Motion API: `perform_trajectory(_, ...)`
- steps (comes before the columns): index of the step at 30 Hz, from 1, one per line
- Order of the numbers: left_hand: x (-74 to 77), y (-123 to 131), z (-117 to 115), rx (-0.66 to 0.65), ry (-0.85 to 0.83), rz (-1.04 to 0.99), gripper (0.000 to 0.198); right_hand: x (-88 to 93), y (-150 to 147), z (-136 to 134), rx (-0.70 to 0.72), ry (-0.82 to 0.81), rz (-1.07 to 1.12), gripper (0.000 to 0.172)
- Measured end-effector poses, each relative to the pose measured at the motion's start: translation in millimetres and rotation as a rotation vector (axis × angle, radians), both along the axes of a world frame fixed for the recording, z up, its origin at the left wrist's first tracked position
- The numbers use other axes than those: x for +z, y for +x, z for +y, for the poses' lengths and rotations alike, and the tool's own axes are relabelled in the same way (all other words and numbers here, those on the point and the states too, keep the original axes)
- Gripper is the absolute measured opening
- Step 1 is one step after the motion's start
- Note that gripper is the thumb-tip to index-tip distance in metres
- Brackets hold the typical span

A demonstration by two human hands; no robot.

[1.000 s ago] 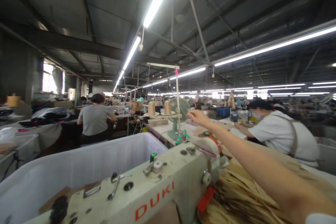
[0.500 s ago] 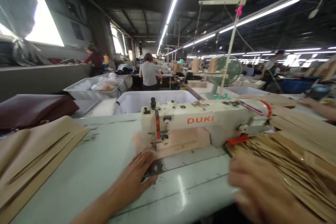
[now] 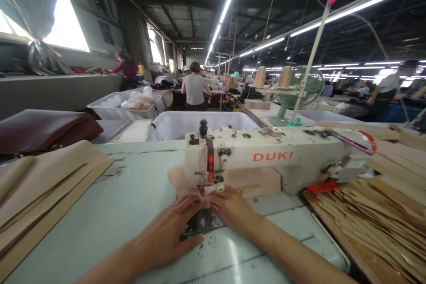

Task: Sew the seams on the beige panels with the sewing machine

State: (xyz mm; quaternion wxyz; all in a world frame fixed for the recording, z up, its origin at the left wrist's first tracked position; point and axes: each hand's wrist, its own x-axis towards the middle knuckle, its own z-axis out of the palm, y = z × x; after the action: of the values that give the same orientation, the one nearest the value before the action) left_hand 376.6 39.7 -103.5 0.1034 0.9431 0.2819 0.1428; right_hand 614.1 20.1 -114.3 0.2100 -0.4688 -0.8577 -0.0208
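Note:
A pale beige leather-like piece (image 3: 256, 179) lies beneath the arm of a white sewing machine (image 3: 239, 155) marked DUKI. My left hand (image 3: 169, 222) rests left of the needle area, its fingers stretched onto the near edge of the piece and its thumb spread away on the table. Just right of the presser foot, my right hand (image 3: 233, 208) has its fingers together on the same edge, the fingertips almost meeting those of the left. The thumb of the right hand is hidden, and the needle tip is obscured by the fingers.
Left on the pale green table (image 3: 126, 191) lie folded beige panels (image 3: 56, 182), with a dark red leather item (image 3: 49, 128) behind. Stacked tan strips (image 3: 376, 217) sit at right. Beyond the machine are a white bin (image 3: 206, 120), a thread stand (image 3: 313, 49), a fan (image 3: 301, 88) and co-workers.
My right hand has moved left from beside the stacked strips to the beige piece by the presser foot. My left hand stays at the piece's edge. The camera view has shifted slightly.

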Motion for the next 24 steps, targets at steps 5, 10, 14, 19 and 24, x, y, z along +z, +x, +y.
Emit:
perform_trajectory(5, -14.0, -6.5, 4.3, 0.029, 0.055, 0.002, 0.066, -10.5, 0.4, 4.2, 0.007, 0.007, 0.058, 0.021)
perform_trajectory(10, -20.6, -6.6, 7.3, 0.053, 0.068, 0.036, 0.069, -19.9, 0.7, 9.1, 0.010, 0.020, 0.050, 0.020)
perform_trajectory(14, -20.3, -6.8, 8.2, 0.063, 0.048, 0.023, 0.071, -21.6, -0.3, 12.1, -0.011, 0.011, 0.013, 0.021)
perform_trajectory(19, -22.8, -6.1, 8.1, 0.066, 0.025, 0.003, 0.073, -21.6, 0.1, 13.9, -0.017, -0.005, 0.000, 0.028)
perform_trajectory(24, -24.3, -4.1, 10.3, 0.029, 0.040, -0.017, 0.076, -20.8, 3.0, 18.7, -0.008, 0.019, 0.060, 0.026)
